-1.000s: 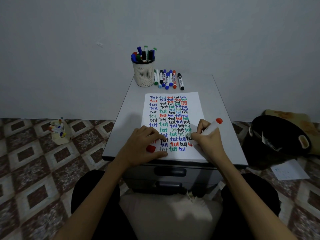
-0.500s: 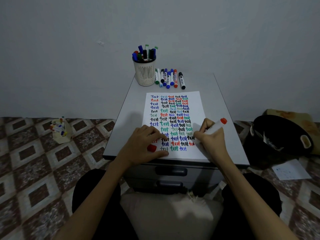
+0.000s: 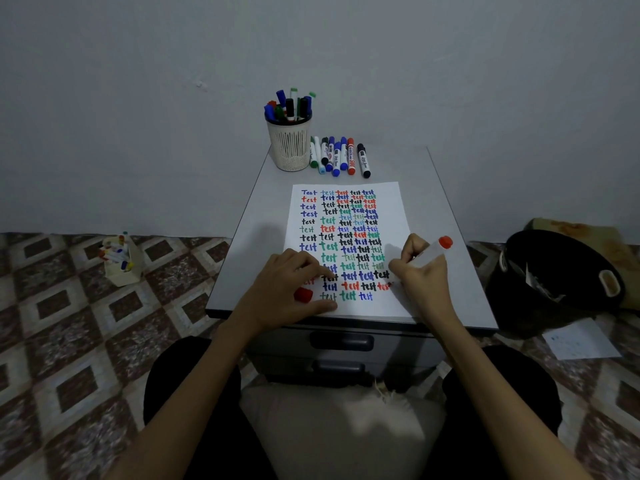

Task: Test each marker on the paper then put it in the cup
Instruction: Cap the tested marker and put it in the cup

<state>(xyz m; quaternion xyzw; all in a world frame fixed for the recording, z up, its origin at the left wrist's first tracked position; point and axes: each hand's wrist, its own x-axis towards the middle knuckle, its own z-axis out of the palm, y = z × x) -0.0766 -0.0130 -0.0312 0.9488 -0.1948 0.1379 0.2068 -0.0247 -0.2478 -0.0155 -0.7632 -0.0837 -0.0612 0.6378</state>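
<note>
Red marker [image 3: 429, 252] slants over the near right part of the paper [image 3: 391, 209], gripped in the curled fingers of the right hand [image 3: 420, 275], its tip down among rows of the word "test." The left hand [image 3: 284, 285] rests on the paper's near left part, fingers relaxed and spread, with a red cap [image 3: 303, 294] between thumb and forefinger. Beyond the paper's far edge, a marker-filled cup [image 3: 290, 147] and a row of loose markers [image 3: 341, 155] sit on the bench [image 3: 446, 216].

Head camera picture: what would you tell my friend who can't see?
A person's right hand writes with a red marker on paper full of coloured "test" words, while the left hand rests on it. Behind stand a cup of markers and loose markers beside it.
</note>
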